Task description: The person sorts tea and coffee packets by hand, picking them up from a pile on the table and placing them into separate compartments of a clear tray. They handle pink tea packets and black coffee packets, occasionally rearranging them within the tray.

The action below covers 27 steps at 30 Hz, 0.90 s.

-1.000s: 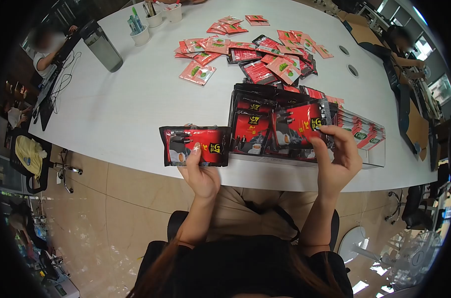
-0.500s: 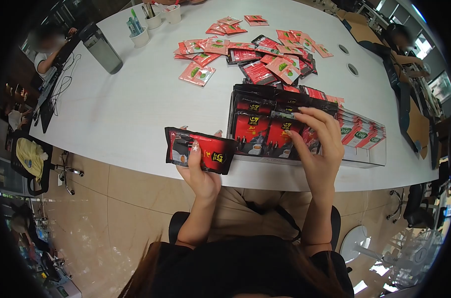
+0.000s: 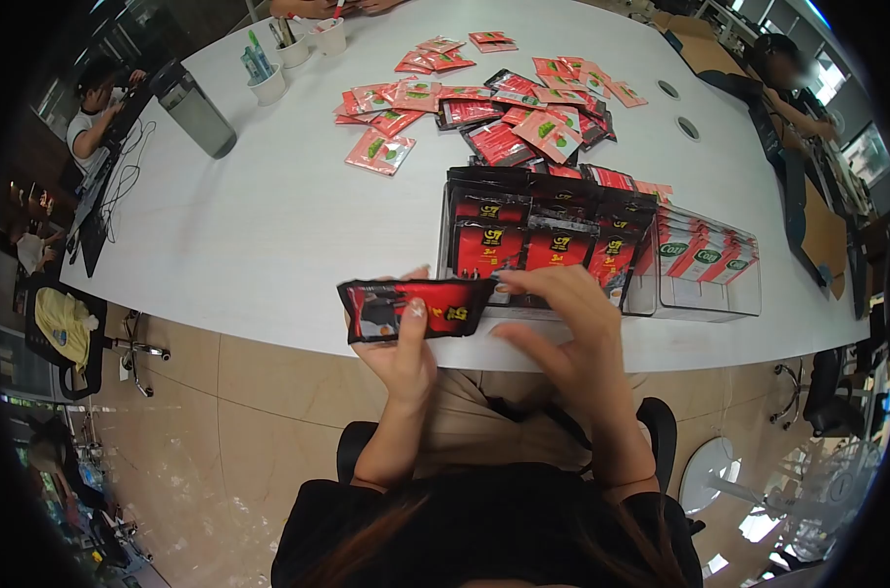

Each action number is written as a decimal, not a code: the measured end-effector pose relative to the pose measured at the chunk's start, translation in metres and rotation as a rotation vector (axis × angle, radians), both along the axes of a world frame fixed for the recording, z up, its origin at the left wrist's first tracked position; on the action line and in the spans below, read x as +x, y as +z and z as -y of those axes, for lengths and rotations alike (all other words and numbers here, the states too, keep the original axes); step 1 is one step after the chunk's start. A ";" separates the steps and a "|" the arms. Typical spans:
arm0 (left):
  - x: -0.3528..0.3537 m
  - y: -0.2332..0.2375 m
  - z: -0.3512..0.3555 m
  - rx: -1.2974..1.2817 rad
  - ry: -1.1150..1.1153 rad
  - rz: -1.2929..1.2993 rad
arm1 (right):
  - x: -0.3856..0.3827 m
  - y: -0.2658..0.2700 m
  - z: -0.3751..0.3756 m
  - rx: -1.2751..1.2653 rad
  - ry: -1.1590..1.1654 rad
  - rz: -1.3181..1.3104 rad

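Observation:
My left hand grips a red and black G7 coffee sachet, thumb across its front and fingers behind. Just to its right is my right hand, thumb and fingers apart, fingertips right at the sachet's upper right corner. Behind the hands stands a clear plastic box. Rows of upright G7 sachets fill its left and middle part, while red and white Cozy packets stand in the right part. My right hand hides some of the box's front.
Loose pink sachets and red-black sachets lie heaped beyond the box. A grey bottle and cups of pens stand at the left. A person's hands rest at the far edge; other people sit left and right.
My right hand has come away from the sachets in the box, moving left and toward me to the held sachet. My left hand has shifted slightly right, tilting the sachet flatter.

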<state>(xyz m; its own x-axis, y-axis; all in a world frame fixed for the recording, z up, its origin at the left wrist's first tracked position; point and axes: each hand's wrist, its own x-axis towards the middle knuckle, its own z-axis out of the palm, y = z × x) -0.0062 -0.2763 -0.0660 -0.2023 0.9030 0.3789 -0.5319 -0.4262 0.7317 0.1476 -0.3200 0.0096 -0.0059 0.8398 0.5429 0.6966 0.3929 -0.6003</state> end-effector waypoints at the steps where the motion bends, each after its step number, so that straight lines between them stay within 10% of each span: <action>1: 0.001 0.002 0.006 0.002 -0.058 -0.004 | -0.006 0.001 0.002 0.030 0.026 -0.093; 10: 0.000 0.014 0.005 0.387 -0.190 -0.248 | 0.025 0.010 0.024 0.129 -0.114 -0.805; 16: -0.007 0.022 0.004 0.407 -0.301 -0.272 | 0.077 0.031 0.016 0.040 -0.272 0.331; 27: -0.038 0.107 0.061 0.666 -1.023 0.156 | 0.039 0.008 0.024 -0.192 -0.206 0.421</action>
<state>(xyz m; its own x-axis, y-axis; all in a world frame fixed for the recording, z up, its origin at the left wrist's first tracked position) -0.0441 -0.3370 0.0410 0.4003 0.3118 0.8617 -0.9028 -0.0272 0.4292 0.1864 -0.3441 0.0171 -0.0145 0.9309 0.3651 0.9452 0.1319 -0.2987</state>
